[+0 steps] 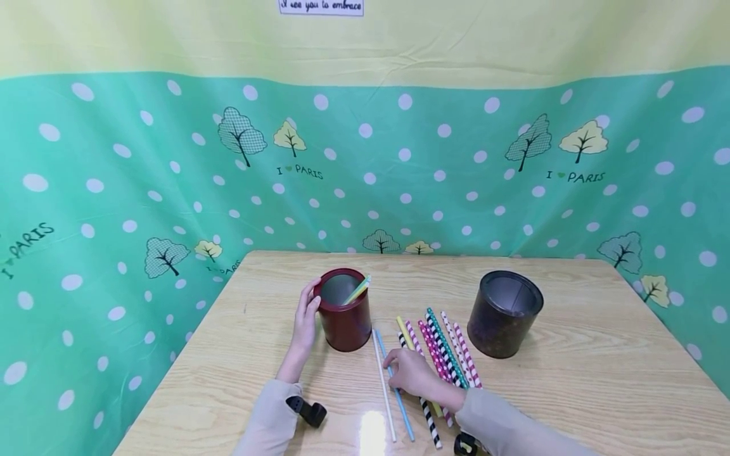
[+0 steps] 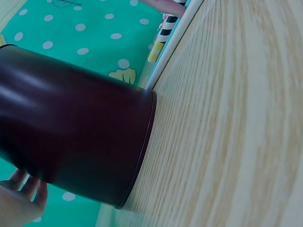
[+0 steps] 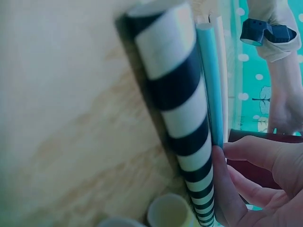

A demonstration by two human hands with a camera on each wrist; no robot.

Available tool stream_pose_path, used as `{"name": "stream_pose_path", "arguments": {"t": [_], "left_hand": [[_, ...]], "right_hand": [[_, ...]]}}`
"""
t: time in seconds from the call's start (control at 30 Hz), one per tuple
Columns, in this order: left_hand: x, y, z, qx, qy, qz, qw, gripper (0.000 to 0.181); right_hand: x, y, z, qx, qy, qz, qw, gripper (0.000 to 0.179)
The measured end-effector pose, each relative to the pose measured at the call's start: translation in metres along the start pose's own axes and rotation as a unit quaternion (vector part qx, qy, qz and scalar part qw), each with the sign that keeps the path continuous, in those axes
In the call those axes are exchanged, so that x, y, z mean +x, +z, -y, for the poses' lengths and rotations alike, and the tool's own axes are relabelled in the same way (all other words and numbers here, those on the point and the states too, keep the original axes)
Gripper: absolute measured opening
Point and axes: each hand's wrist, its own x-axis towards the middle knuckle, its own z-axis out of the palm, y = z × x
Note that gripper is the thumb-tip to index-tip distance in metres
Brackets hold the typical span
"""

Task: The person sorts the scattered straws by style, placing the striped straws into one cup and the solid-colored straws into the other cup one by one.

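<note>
My left hand (image 1: 305, 323) holds the dark red can (image 1: 346, 326) by its left side, fingers near the rim. In the left wrist view, fingertips (image 2: 40, 194) touch the can's wall. A yellow straw (image 1: 357, 292) and a bluish-green one lean inside the can. With finger and thumb, my right hand (image 1: 413, 373) pinches a light blue straw (image 1: 406, 418), seen closer as a blue straw (image 3: 211, 71) in the right wrist view. Left of it lies a white straw (image 1: 385, 396). A black-and-white striped straw (image 1: 430, 424) lies just right of it, partly under the hand.
Several patterned straws lie right of my right hand, among them a green dotted straw (image 1: 446, 339) and a pink striped straw (image 1: 469, 358). A black can (image 1: 499, 332) stands at the right on the wooden table (image 1: 599, 354). A polka-dot curtain (image 1: 399, 209) hangs behind.
</note>
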Motion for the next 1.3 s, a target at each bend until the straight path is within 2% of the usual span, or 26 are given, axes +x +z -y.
{"name": "stream_pose_path", "arguments": {"t": [0.2, 0.3, 0.6, 0.87, 1.03, 1.3], "left_hand": [[-0.004, 0.005, -0.017, 0.016, 0.006, -0.005, 0.9998, 0.038], [-0.005, 0.006, -0.019, 0.012, 0.004, -0.006, 0.9999, 0.038], [-0.004, 0.006, -0.02, 0.006, 0.0, 0.0, 1.0, 0.039], [-0.005, 0.006, -0.02, 0.01, 0.0, -0.004, 0.9999, 0.038], [-0.005, 0.006, -0.021, 0.011, -0.001, -0.009, 0.9999, 0.039], [-0.005, 0.007, -0.021, 0.013, -0.004, -0.007, 0.9999, 0.039]], "right_hand": [[-0.003, 0.0, 0.001, 0.001, 0.004, -0.013, 0.9999, 0.028], [-0.002, -0.001, 0.0, 0.005, 0.001, -0.017, 0.9998, 0.028], [0.0, -0.004, -0.005, 0.029, 0.008, -0.026, 0.9992, 0.031], [-0.001, -0.009, -0.004, 0.082, -0.002, -0.042, 0.9957, 0.032], [0.0, -0.01, -0.005, 0.135, 0.0, -0.053, 0.9895, 0.032], [0.0, -0.015, 0.0, 0.195, 0.019, -0.099, 0.9757, 0.037]]}}
